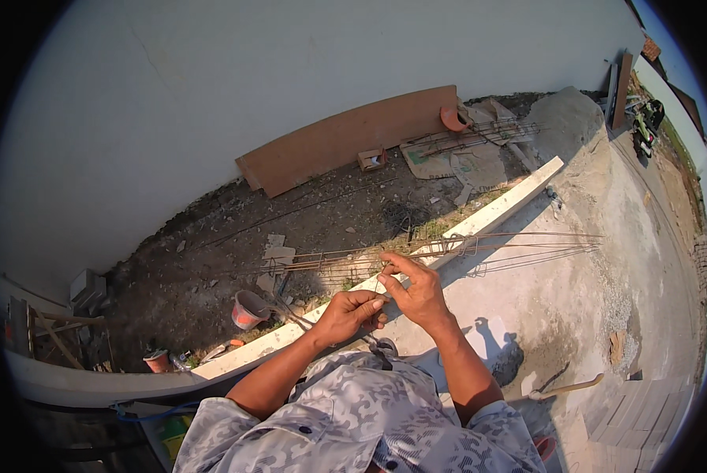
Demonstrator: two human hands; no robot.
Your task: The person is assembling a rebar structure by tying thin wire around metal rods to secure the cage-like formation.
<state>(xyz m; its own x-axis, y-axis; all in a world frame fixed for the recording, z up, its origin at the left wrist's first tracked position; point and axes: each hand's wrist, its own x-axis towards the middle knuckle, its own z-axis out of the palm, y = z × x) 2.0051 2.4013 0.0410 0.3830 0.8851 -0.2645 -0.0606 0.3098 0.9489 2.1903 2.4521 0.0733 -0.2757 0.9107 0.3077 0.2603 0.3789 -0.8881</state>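
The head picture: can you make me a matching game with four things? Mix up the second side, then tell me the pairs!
Things
1. Board
2. Rods
3. Left hand
4. Shirt

Matches
A. Close beside the right hand
B. Grey and patterned
C. Flat and brown, along the foot of the wall
D. Thin, lying across the pale ledge

Pairs: 1-C, 2-D, 3-A, 4-B
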